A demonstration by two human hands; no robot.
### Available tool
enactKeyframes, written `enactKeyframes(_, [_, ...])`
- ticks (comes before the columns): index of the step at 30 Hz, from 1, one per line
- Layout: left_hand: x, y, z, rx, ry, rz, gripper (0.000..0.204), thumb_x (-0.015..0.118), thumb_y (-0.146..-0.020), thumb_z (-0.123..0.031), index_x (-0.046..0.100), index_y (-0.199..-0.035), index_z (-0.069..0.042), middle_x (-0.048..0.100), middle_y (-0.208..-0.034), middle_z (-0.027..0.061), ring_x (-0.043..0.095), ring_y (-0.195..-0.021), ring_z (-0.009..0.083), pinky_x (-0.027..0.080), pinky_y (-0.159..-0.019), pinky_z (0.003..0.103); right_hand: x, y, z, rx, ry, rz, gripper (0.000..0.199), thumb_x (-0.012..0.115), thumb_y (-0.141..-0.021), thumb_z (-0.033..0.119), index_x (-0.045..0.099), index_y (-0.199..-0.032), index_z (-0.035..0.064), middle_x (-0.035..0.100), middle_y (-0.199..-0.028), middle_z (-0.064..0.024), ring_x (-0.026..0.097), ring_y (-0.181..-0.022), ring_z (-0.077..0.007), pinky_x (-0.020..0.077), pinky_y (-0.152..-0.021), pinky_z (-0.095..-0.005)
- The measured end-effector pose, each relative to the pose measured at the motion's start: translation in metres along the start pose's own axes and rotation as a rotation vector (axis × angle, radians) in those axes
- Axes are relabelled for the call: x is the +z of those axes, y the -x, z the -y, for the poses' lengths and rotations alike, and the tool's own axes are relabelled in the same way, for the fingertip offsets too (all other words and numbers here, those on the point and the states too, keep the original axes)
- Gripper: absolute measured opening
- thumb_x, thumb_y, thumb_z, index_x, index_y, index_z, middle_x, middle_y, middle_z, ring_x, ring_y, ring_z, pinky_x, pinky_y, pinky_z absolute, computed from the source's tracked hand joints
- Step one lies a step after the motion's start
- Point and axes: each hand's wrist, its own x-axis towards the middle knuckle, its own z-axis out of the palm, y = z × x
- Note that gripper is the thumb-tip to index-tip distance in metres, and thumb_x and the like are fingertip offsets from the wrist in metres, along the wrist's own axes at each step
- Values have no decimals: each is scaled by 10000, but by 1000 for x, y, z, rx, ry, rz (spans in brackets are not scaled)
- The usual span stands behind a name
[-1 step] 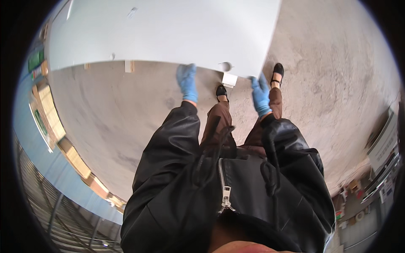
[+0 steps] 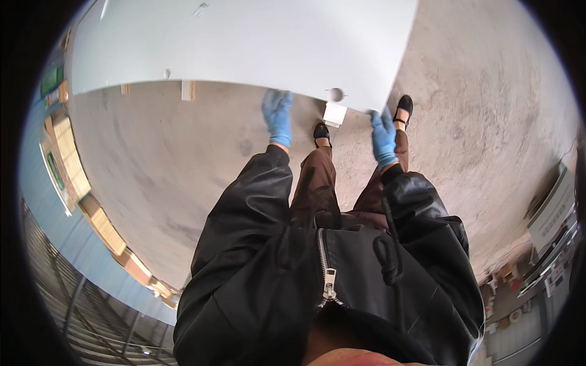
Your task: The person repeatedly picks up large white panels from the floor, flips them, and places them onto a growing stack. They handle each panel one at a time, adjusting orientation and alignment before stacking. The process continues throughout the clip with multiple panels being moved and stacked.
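While spanning the upper part of the frame from upper left to upper right, large white panel (image 2: 244,43) held at its near edge by two blue-gloved hands. Left hand (image 2: 278,117), above centre, fingers together against the panel's underside edge; grip closed or not, cannot tell. Right hand (image 2: 383,137), right of centre, clamped on the panel's lower right corner. Small white block (image 2: 334,114) just under the edge, between both hands. Black shoes (image 2: 321,131) on grey concrete floor (image 2: 183,177) below. Wooden blocks (image 2: 188,90) under the panel's edge at upper left.
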Motion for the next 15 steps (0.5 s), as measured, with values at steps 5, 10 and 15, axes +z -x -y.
enactKeyframes(5, [-37, -5, -2, 154, -113, 117, 633, 717, -848, -28, 466, -1429, -28, 526, -1387, 137, 545, -1237, 274, 499, -1030, 397, 8, -3, -4, 127, 32, -153, 410, 586, -1034, 211, 556, -1396, 20, 643, -1230, -43, 621, -1074, -149, 514, -907, -302])
enactKeyframes(10, [-39, -21, -22, 92, -72, 82, 675, 671, -843, -28, 417, -1468, -3, 458, -1438, 152, 559, -1199, 274, 533, -965, 390, 8, -4, -2, 158, 51, -126, 456, 522, -1062, 281, 461, -1442, 35, 619, -1312, -86, 638, -1199, -266, 523, -974, -383])
enactKeyframes(15, [-41, -29, -36, 23, 183, 73, 779, 643, -842, 73, 330, -1543, -56, 461, -1447, 127, 521, -1157, 242, 499, -984, 366, 2, -6, 1, 203, 83, -109, 478, 522, -1067, 325, 429, -1447, 51, 561, -1388, -93, 618, -1237, -287, 516, -993, -413])
